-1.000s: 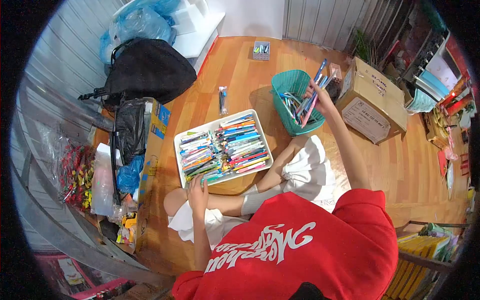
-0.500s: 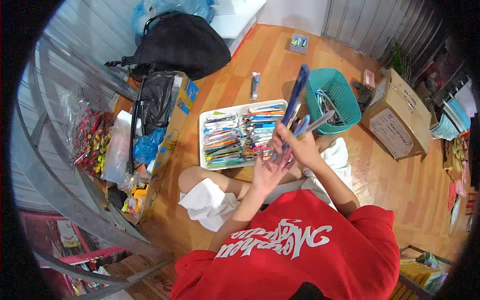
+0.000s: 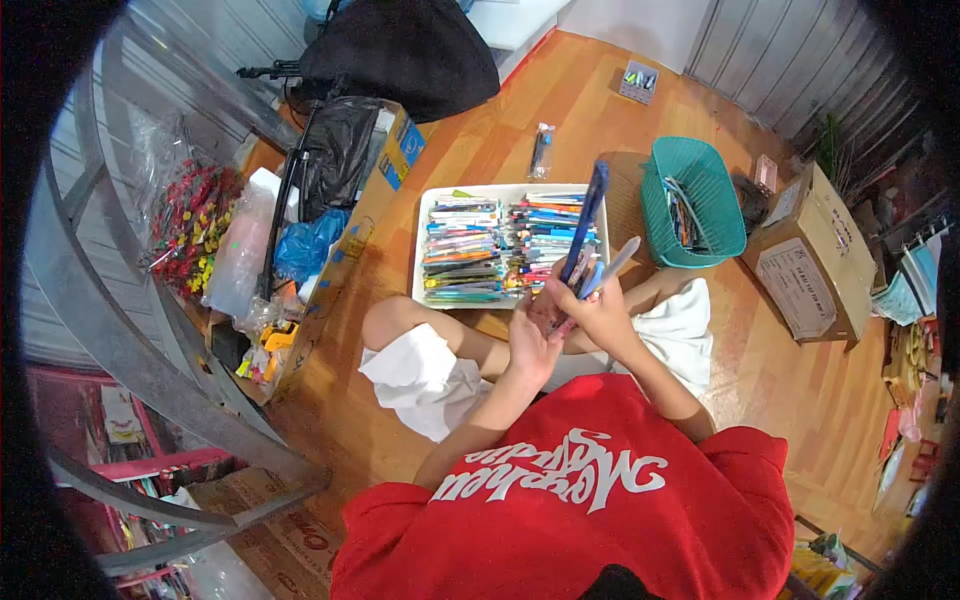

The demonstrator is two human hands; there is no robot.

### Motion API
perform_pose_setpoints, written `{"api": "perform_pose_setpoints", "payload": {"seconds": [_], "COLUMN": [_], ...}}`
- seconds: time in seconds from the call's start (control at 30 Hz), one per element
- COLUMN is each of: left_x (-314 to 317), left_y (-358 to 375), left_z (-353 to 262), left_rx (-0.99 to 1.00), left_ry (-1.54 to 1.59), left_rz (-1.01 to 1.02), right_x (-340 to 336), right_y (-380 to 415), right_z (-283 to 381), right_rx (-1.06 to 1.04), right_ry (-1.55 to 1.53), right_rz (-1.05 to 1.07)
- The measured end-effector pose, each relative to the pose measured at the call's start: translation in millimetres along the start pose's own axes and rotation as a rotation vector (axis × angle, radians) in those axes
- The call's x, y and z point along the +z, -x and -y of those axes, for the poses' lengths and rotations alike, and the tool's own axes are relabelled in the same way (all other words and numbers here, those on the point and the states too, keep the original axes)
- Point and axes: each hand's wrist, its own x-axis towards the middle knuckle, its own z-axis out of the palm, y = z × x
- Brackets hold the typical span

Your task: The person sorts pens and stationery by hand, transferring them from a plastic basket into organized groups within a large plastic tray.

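Note:
Several pens (image 3: 585, 235), dark blue, light blue and a pale one among them, fan upward from my right hand (image 3: 607, 318), whose fingers are wrapped round them. My left hand (image 3: 535, 340) is pressed to the lower ends of the same pens, its fingers curled around them and partly hidden. Just beyond both hands lies a white tray (image 3: 418, 250) filled with pens in two columns of many colours. To the right of the tray, a teal basket (image 3: 715, 205) holds a few more pens (image 3: 688, 215).
A wrapped pack of pens (image 3: 541, 150) lies behind the tray. Farther back stands a small grey basket (image 3: 638, 82). A cardboard box (image 3: 815, 255) sits at right. An open carton (image 3: 345, 255) of bags and a metal railing (image 3: 160, 385) flank the left.
My hands have come closer together, and the left one has closed around the pens' lower ends. The view has shifted, so the tray and basket appear farther right.

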Motion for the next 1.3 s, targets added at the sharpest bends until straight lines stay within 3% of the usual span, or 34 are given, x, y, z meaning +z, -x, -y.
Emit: {"api": "perform_pose_setpoints", "payload": {"seconds": [0.13, 0.23, 0.37, 0.47, 0.6, 0.63, 0.73, 0.77, 0.8, 0.83, 0.9, 1.0, 1.07, 1.13, 1.23, 1.3], "left_x": [-3.3, -9.0, -7.9, -12.2, -39.0, -37.9, -8.0, -0.2, -18.6, -4.3, 8.6, -7.3, -19.5, -24.1, -40.7, -40.7], "left_y": [3.4, 9.4, 17.8, 23.9, 16.7, 16.3, 26.1, 30.5, 17.9, 29.2, 38.9, 33.6, 41.6, 47.7, 43.5, 40.2], "left_z": [10.8, 8.6, 6.5, -4.5, -20.5, -23.7, -64.1, -65.7, -76.8, -78.6, -77.2, -65.2, -51.8, -48.6, -50.4, -68.8], "left_rx": [-0.027, -0.017, 0.042, 0.033, 0.074, 0.367, 0.452, 0.347, 0.329, 0.296, 0.267, 0.269, 0.274, 0.306, 0.302, 0.388], "left_ry": [0.014, 0.033, -0.084, -0.157, -0.511, -0.606, -0.688, -0.581, -0.945, -0.983, -1.019, -0.956, -0.83, -0.704, -0.306, -0.212], "left_rz": [-0.103, 0.054, 0.008, -0.006, 0.312, 0.203, 0.569, 0.636, 0.805, 0.851, 0.852, 0.675, 0.502, 0.309, 0.002, 0.063], "right_x": [-1.5, 7.7, 7.9, 17.2, 1.3, -5.6, -12.3, -9.3, -5.4, 1.3, 1.2, 2.0, 5.0, 14.5, 6.5, 1.6], "right_y": [4.5, 16.6, 25.3, 25.8, 16.8, 16.0, 8.6, 5.9, 5.0, 3.8, 2.5, -3.6, -1.6, 10.2, 6.2, 7.2], "right_z": [-17.9, -26.4, -35.2, -52.3, -41.8, -30.1, -17.1, -24.1, -42.9, -61.0, -79.0, -74.7, -65.2, -35.4, -53.1, -61.4], "right_rx": [0.044, 0.033, -0.086, -0.075, 0.115, 0.191, 0.259, 0.397, 0.012, -0.368, -0.389, 0.708, 0.659, 0.615, 0.761, 0.782], "right_ry": [-0.011, 0.021, 0.149, -0.127, -0.185, -0.008, 0.035, -0.041, 0.132, 0.297, 0.38, 0.096, -0.122, -0.294, -0.345, -0.542], "right_rz": [0.014, 0.011, 0.112, 0.088, 0.305, 0.408, 0.854, 0.959, 0.827, 0.671, 0.653, 1.022, 1.023, 0.868, 0.82, 0.739]}}
